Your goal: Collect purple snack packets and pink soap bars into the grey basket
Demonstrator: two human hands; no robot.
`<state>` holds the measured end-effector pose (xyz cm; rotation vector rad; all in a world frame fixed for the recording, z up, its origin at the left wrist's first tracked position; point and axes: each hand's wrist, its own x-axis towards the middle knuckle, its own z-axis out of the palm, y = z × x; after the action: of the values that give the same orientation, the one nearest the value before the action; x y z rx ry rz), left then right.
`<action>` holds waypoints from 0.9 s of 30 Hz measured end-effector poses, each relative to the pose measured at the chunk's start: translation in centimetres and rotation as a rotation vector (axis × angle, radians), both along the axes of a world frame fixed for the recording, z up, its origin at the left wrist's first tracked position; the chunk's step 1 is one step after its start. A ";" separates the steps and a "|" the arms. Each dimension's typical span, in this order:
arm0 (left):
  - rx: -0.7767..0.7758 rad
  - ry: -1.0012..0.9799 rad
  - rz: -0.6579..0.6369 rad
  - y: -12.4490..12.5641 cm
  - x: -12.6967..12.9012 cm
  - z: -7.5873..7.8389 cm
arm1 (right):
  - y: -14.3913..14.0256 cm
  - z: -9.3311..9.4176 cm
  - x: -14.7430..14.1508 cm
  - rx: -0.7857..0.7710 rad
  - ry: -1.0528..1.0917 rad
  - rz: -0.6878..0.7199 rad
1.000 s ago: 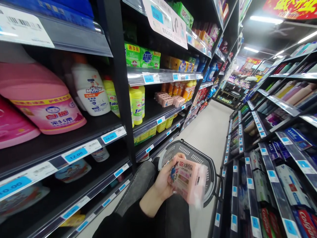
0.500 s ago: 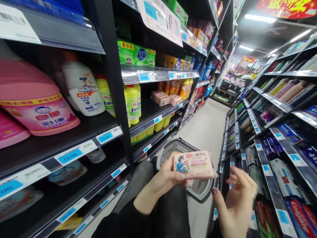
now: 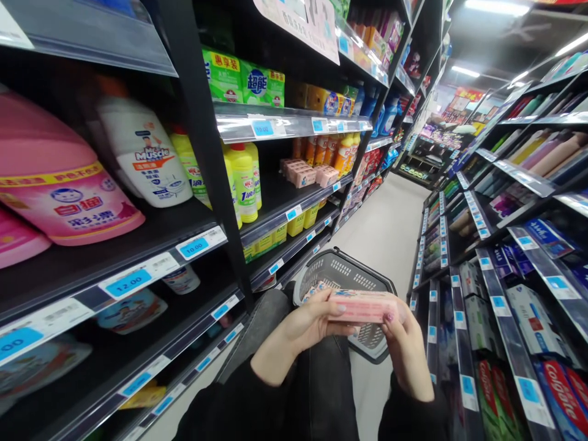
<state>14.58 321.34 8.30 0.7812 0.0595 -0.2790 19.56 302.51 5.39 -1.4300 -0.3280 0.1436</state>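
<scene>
A pink soap pack [image 3: 365, 305] lies flat between both of my hands, low in the middle of the view. My left hand [image 3: 311, 323] grips its left end with thumb on top. My right hand [image 3: 404, 337] holds its right end, fingers curled under it. Right behind the pack a grey shopping basket [image 3: 321, 275] stands on the aisle floor by my knee. More pink soap packs [image 3: 307, 173] sit on the middle shelf to the left.
Black shelves line both sides of a narrow aisle. On the left are pink jugs [image 3: 59, 190], a white cleaner bottle [image 3: 147, 153] and yellow bottles [image 3: 245, 180]. On the right are toothpaste boxes [image 3: 558, 380]. The pale floor [image 3: 390, 226] runs ahead.
The pack turned from upright to flat. My right hand came into view and took hold of its right end. The view tilted slightly down.
</scene>
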 end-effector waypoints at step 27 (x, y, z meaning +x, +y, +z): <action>1.559 0.369 0.088 16.7 25.5 -30.0 | 10.3 -36.6 21.5 -1.539 -0.043 0.696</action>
<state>40.10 338.08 -21.68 2.2546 0.7200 -0.2585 41.09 312.79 -31.23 -2.7606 -0.8335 1.1172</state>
